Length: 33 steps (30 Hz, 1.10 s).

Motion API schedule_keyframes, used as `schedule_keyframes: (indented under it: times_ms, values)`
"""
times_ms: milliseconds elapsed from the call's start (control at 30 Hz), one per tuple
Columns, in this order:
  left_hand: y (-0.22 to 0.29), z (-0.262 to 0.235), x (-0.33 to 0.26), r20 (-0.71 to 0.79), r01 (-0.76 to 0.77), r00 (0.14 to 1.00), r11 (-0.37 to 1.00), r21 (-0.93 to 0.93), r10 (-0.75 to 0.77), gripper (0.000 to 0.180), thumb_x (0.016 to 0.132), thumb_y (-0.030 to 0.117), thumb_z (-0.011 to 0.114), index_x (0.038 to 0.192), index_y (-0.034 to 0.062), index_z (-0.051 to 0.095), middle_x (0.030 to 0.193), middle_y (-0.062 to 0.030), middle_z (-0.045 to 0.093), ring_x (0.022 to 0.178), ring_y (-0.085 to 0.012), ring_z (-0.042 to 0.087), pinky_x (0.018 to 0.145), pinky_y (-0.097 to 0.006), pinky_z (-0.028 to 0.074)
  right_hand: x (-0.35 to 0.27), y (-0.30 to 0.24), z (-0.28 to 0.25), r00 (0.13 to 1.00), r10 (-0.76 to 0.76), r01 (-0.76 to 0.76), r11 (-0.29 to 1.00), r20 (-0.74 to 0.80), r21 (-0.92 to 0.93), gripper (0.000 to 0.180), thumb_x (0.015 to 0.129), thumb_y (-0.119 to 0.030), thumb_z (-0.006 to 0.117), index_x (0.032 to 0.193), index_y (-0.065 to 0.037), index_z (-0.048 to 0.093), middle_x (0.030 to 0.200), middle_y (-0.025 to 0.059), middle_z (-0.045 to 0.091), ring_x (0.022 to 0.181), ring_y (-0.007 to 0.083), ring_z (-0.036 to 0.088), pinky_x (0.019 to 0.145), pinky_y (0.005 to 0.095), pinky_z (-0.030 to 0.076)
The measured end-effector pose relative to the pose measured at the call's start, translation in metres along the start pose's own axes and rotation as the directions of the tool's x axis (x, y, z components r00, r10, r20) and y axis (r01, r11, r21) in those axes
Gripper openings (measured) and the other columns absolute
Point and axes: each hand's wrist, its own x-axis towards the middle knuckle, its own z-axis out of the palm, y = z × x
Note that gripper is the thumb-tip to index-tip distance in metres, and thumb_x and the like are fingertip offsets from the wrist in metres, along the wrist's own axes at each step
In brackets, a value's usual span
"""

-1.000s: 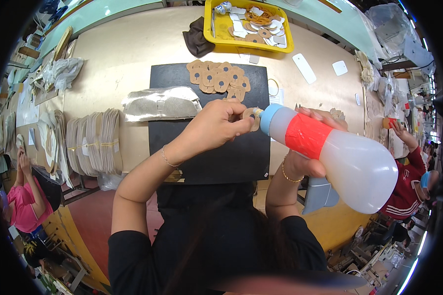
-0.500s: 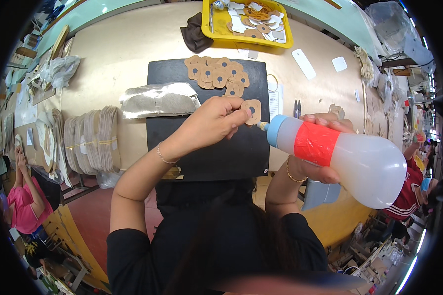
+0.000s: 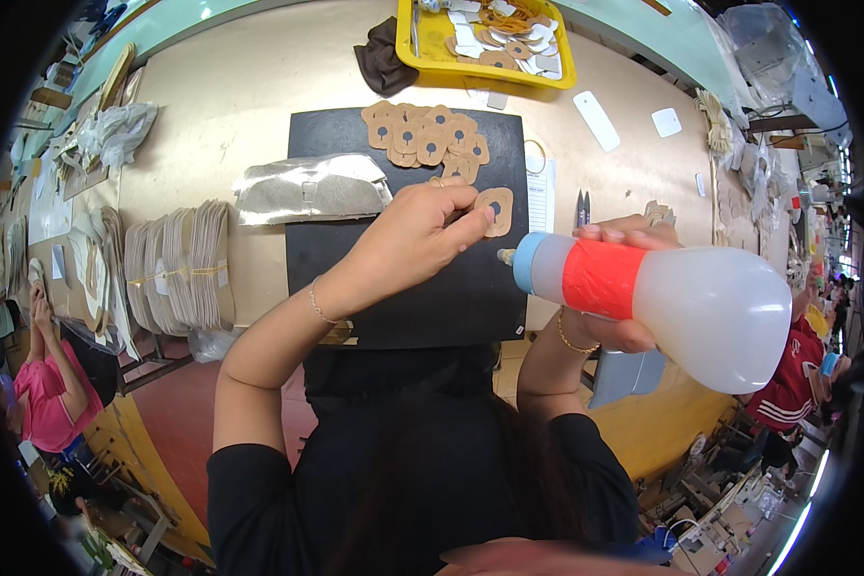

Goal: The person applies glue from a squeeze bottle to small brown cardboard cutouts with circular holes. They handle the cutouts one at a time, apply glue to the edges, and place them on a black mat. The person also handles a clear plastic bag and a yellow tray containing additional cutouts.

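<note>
Between its thumb and fingers my left hand [image 3: 430,226] pinches a small tan patch [image 3: 500,219] with rounded corners and a dark keyhole-shaped mark in the middle. My right hand [image 3: 634,331] is wrapped round a translucent squeeze bottle [image 3: 715,307] with a blue cap and red tape at its neck. The bottle lies nearly sideways, its nozzle [image 3: 506,256] just below and right of the patch, apart from it. Beneath both is a black mat [image 3: 403,298]. A heap of similar tan patches [image 3: 430,144] covers the mat's far part.
A silvery folded piece [image 3: 307,190] overlaps the mat's left edge. Further left stand tied bundles of layered pieces [image 3: 178,269]. A yellow tray [image 3: 571,72] with scraps and a dark cloth [image 3: 379,58] lie at the back. Dark-handled snips [image 3: 583,206] lie right of the mat.
The bottle's nozzle has drawn away from the patch, down and slightly left. My left hand keeps its pinch on the patch, which has shifted slightly.
</note>
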Motion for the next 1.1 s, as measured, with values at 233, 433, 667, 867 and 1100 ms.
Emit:
schedule_keyframes:
  times_ms: [233,433,667,867,1100]
  values:
    - [-0.024,-0.005,0.02,-0.157,-0.034,0.981,0.905,0.423,0.11,0.03,0.089,0.024,0.056,0.078,-0.0041,0.061,0.07,-0.0175,0.057,0.064,-0.0305,0.057,0.062,-0.04,0.043,0.003,0.0,-0.007,1.0,0.016,-0.016,0.999,-0.015,0.03,0.091,0.062,-0.073,0.066,0.101,0.008,0.05,0.087,0.0117,0.053,0.077,0.0245,0.062,0.069,0.0348,0.058]
    - [-0.033,-0.037,0.037,-0.327,0.242,0.939,0.873,0.424,-0.102,0.03,0.085,0.027,0.063,0.087,-0.0026,0.063,0.076,-0.0158,0.063,0.071,-0.0268,0.063,0.064,-0.036,0.048,0.004,0.004,-0.007,0.999,-0.047,0.045,0.994,0.01,0.101,0.092,0.06,-0.071,0.07,0.102,0.008,0.05,0.088,0.0123,0.054,0.077,0.0246,0.062,0.07,0.0353,0.058]
    - [-0.022,-0.047,0.01,0.013,0.102,0.99,0.645,-0.757,-0.142,0.035,0.09,0.01,0.056,0.121,0.0008,0.044,0.12,-0.0189,0.053,0.107,-0.0257,0.058,0.087,-0.03,0.051,0.006,0.003,-0.007,1.0,-0.018,0.017,0.995,0.012,0.098,0.088,0.064,-0.067,0.07,0.103,0.008,0.049,0.089,0.0133,0.055,0.078,0.0245,0.062,0.07,0.0356,0.058]
    - [0.0,-0.024,-0.004,-0.039,0.102,0.985,0.74,-0.665,-0.17,0.044,0.086,0.01,0.065,0.12,-0.002,0.041,0.111,-0.0222,0.06,0.102,-0.027,0.063,0.076,-0.033,0.057,0.007,0.0,-0.003,0.998,-0.067,0.067,0.992,-0.004,0.103,0.092,0.061,-0.073,0.067,0.103,0.007,0.048,0.089,0.013,0.055,0.077,0.0243,0.062,0.071,0.0357,0.058]
    - [0.004,-0.019,-0.002,0.034,0.213,0.975,0.87,-0.445,-0.221,0.026,0.086,0.012,0.064,0.103,-0.0041,0.051,0.086,-0.0143,0.064,0.063,-0.0153,0.062,0.051,-0.025,0.054,0.009,-0.001,-0.002,0.994,-0.075,0.082,0.993,-0.082,0.087,0.096,0.057,-0.075,0.066,0.106,0.005,0.046,0.09,0.0139,0.057,0.079,0.0254,0.063,0.072,0.0375,0.057]
